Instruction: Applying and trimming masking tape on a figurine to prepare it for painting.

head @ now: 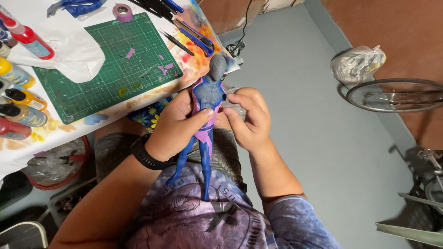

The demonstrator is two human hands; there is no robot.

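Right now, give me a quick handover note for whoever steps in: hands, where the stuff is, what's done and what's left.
Left hand: gripping the blue figure around the waist, thumb across the front.
Right hand: fingertips at the figure's shoulder and side.
Figure: held over the lap, grey head toward the table, armless, purple masking tape on the torso and hips.
Done: body is blue and tape is on.
Left: head still bare grey.
Nearby: green cutting mat, tape roll, utility knife, paint bottles on the table.

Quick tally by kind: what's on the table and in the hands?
Figure, blue and purple, held by left hand and right hand: 1
Green cutting mat: 1
Purple tape roll: 1
Blue utility knife: 1
Total: 4
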